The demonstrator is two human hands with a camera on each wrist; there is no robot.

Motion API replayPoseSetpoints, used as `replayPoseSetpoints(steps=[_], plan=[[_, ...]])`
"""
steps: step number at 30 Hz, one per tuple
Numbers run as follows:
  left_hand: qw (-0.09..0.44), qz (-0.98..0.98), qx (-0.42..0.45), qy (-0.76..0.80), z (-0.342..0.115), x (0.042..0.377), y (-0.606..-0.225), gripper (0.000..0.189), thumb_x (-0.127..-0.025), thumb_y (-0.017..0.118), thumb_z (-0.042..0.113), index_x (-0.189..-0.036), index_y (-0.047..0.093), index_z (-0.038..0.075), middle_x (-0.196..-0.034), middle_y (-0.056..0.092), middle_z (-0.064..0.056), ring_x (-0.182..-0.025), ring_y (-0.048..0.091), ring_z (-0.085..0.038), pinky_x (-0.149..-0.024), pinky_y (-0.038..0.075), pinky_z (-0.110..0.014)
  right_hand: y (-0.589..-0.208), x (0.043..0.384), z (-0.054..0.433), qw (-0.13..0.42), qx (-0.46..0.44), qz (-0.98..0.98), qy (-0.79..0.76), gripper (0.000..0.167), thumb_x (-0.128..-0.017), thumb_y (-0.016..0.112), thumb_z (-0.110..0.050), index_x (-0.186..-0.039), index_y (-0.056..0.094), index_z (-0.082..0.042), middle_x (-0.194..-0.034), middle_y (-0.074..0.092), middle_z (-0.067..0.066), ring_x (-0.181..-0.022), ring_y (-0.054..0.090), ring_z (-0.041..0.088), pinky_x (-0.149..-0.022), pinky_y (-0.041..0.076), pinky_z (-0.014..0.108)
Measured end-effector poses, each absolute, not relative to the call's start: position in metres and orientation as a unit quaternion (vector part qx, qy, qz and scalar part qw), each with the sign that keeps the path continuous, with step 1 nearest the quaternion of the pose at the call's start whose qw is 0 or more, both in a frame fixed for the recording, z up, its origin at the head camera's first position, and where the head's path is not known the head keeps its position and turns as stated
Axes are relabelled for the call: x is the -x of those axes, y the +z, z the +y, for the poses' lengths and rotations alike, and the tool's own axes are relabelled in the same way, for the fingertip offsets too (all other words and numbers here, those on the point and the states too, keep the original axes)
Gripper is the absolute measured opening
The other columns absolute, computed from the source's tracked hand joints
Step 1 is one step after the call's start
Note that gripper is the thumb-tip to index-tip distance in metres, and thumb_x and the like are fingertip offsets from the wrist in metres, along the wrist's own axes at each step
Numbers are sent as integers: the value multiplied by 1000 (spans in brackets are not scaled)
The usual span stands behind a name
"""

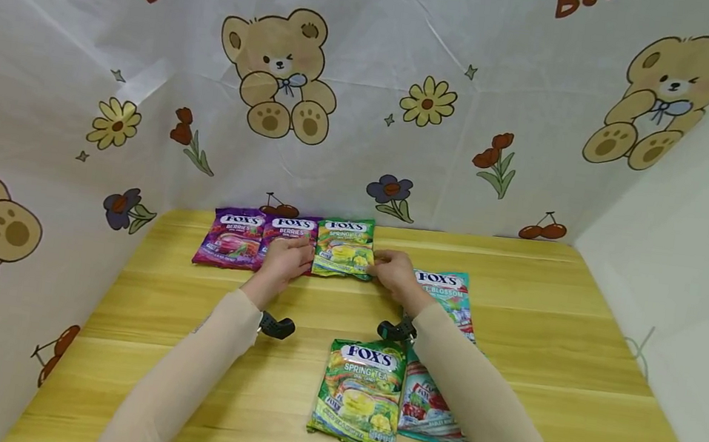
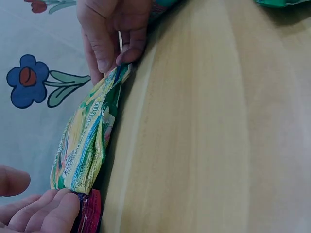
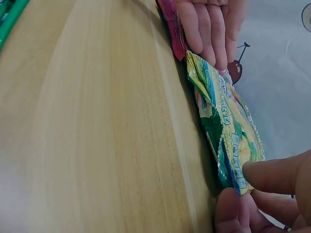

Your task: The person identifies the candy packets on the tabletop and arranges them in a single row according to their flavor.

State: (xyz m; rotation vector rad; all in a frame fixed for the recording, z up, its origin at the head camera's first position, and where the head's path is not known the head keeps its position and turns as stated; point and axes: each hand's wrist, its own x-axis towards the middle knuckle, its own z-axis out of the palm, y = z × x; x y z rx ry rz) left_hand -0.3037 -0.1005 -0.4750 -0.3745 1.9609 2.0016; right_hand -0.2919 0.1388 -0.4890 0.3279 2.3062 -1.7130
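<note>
A green Spring Tea candy bag (image 1: 345,248) lies at the table's back edge, against a purple Berries candy bag (image 1: 289,231) on its left. My right hand (image 1: 396,274) pinches its lower right corner; in the right wrist view the thumb (image 3: 272,174) lies on the front, with fingers beneath. My left hand (image 1: 286,260) rests its nearly straight fingers where the green and purple bags meet, its thumb apart from them in the left wrist view. Another purple Berries candy bag (image 1: 231,238) completes the row at the far left.
Nearer on the table (image 1: 278,390) lies a second Spring Tea bag (image 1: 360,397). Beside it are a light-blue candy bag (image 1: 430,410) and, farther back, a blossom-labelled bag (image 1: 452,294), both partly hidden by my right arm. A bear-printed cloth (image 1: 348,168) hangs behind the row.
</note>
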Motion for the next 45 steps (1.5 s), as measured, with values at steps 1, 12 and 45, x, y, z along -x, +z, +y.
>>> replayPoseSetpoints(steps=[1, 12, 45], plan=[[157, 688, 127, 697, -101, 302, -475, 47, -107, 55, 12, -152, 49, 3, -153, 55, -14, -140, 54, -28, -115, 47, -42, -489, 290, 140, 125, -108, 789, -591, 53, -99, 66, -4, -150, 52, -2, -139, 58, 20, -103, 63, 25, -88, 59, 35], [147, 689, 91, 704, -115, 276, -485, 40, -106, 59, 11, -145, 59, 3, -148, 59, -16, -135, 60, -29, -112, 50, -41, -484, 262, 154, 134, -76, 777, -611, 49, -101, 64, -6, -148, 53, 1, -133, 61, 20, -113, 64, 31, -93, 59, 37], [308, 663, -13, 682, -109, 152, -507, 46, -108, 55, 17, -148, 51, -5, -142, 63, -21, -115, 72, -21, -99, 59, -37, -456, 113, 219, 247, 34, 723, -644, 63, -105, 61, -20, -152, 36, 14, -151, 46, 36, -125, 62, 39, -99, 60, 39]])
